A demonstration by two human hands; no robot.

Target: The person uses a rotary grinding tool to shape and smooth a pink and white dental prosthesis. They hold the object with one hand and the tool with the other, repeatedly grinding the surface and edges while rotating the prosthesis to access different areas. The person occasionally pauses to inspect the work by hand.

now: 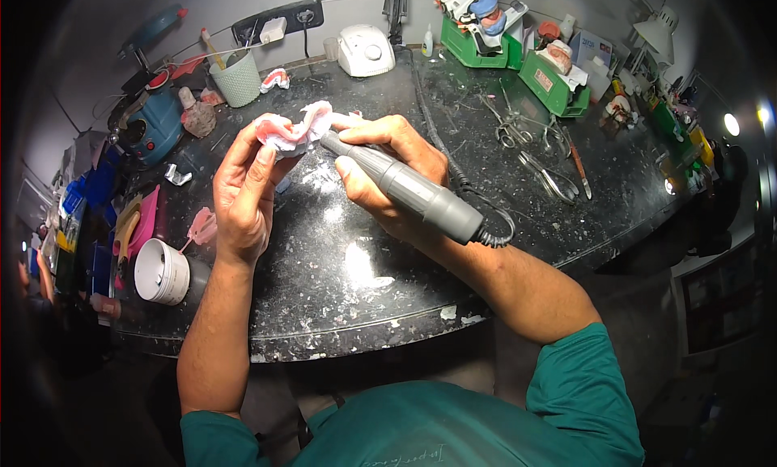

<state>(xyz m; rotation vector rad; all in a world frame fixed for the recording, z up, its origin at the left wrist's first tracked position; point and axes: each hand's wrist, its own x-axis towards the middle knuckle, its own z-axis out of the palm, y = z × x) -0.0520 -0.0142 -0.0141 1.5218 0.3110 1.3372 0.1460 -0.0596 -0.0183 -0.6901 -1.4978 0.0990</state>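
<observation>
With a pale textured cup (237,82) upper left and green plastic bins (555,93) upper right, the left hand (247,193) pinches a curved pink-and-white piece (294,133), upper centre, the right hand (394,161) gripping a grey cylindrical handpiece (417,190).

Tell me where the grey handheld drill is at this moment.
In the head view, the grey drill is near the middle, held in the right hand, its tip close beside the pink-and-white dental piece in the left hand.

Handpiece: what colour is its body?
The handpiece is grey; the head view shows it best.
</observation>
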